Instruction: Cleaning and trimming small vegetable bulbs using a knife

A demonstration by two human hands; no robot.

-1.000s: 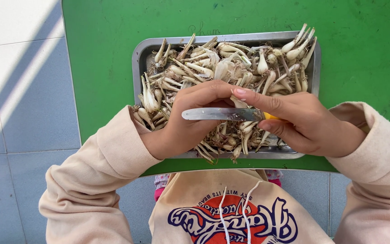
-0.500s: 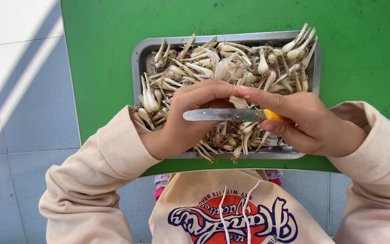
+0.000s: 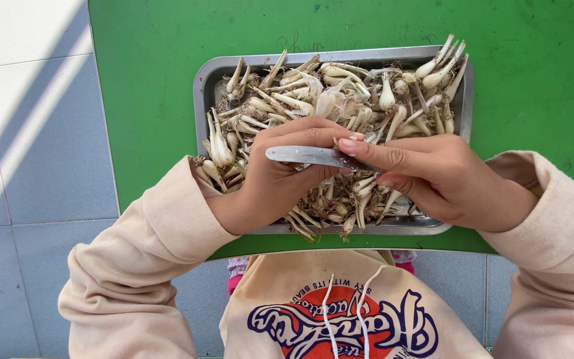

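Knife (image 3: 313,156) sits crosswise between my two hands, blade flat and pale, long axis running left to right, tip out past my left thumb. My right hand (image 3: 443,178) is clenched around the handle end; the handle itself is buried in the fist, forefinger laid along the back of the blade. My left hand (image 3: 280,174) is curled closed just under and behind the blade, thumb up against it. It is probably pinching one small bulb there, but the fingers cover whatever it holds, so I can't say for sure.

Both hands meet at the blade, touching or nearly so. The right hand owns the knife; the left lies toward the tip. The edge faces into my left palm.

Directly beneath the grip: a metal tray (image 3: 202,93), shallow, rectangular, heaped with small white bulbs (image 3: 340,100) with dry roots and short stalks, lying every which way. The heap runs from under my knuckles away toward the far rim; some bulbs hang over the near-left corner.

Tray rests on a green table (image 3: 526,73). Pale blue floor tiles (image 3: 41,153) out to my left. Cream sweatshirt sleeves (image 3: 167,219) cover both wrists.
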